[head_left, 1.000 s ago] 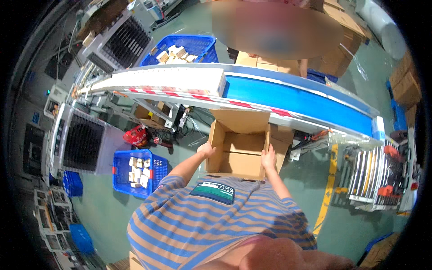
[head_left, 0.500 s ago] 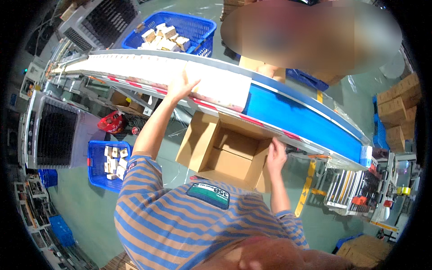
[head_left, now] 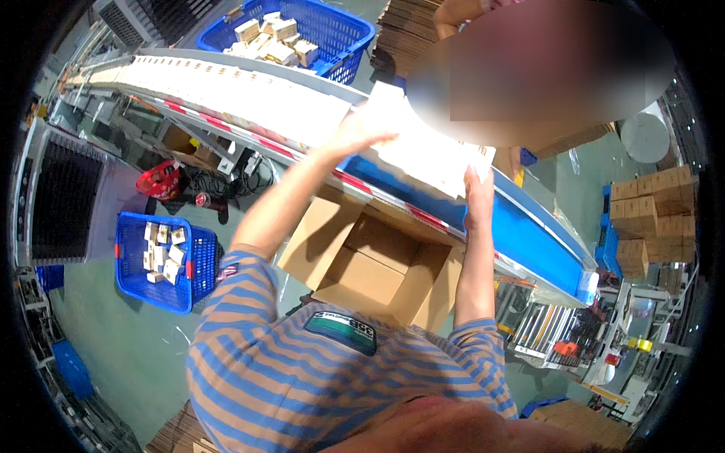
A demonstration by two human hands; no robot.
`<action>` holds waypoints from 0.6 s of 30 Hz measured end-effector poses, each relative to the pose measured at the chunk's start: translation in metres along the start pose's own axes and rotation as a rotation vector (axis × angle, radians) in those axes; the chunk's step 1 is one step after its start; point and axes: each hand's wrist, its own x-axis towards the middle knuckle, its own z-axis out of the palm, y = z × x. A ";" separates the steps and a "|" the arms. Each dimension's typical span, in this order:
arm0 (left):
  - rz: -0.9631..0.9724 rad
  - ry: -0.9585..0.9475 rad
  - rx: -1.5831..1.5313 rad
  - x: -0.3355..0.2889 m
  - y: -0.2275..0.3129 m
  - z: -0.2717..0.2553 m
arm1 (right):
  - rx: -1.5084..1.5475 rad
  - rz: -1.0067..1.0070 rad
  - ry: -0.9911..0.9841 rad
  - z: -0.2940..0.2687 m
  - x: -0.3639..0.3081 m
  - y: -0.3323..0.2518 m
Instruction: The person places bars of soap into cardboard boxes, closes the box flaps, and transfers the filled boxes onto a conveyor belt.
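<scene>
Between my two hands is a row of small white boxes, pressed together and overexposed, above the blue conveyor belt. My left hand grips the left end of the row, and my right hand closes on its right end with the thumb on the near side. Below the row, between the conveyor and my body, an open cardboard carton stands with flaps spread and its bottom bare. More white boxes line the belt to the left.
Beyond the conveyor, a blue basket contains loose small boxes. Another blue basket with boxes stands on the floor at left, near a red container. A co-worker's arm shows across the belt. Stacked cartons stand at right.
My right hand has left the carton's edge and taken the right end of a row of boxes. My left hand has moved right with the row, leaving a gap to the boxes behind.
</scene>
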 end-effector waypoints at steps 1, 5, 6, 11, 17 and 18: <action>-0.200 0.159 0.195 -0.007 0.025 -0.019 | 0.052 -0.024 -0.019 0.023 -0.005 -0.024; -0.190 0.197 0.164 -0.019 0.072 -0.151 | 0.101 0.106 -0.275 0.113 -0.006 -0.061; -0.215 0.225 0.155 -0.019 0.066 -0.177 | -0.024 0.149 -0.244 0.132 -0.005 -0.051; -0.443 0.282 0.061 -0.037 -0.024 -0.259 | -0.405 -0.158 -0.129 0.189 0.001 0.025; -0.607 0.048 -0.364 -0.012 -0.052 -0.203 | -0.401 0.007 -0.299 0.105 -0.005 0.027; -0.540 0.055 -0.333 -0.008 -0.043 -0.171 | -0.339 0.091 -0.350 0.087 -0.006 0.026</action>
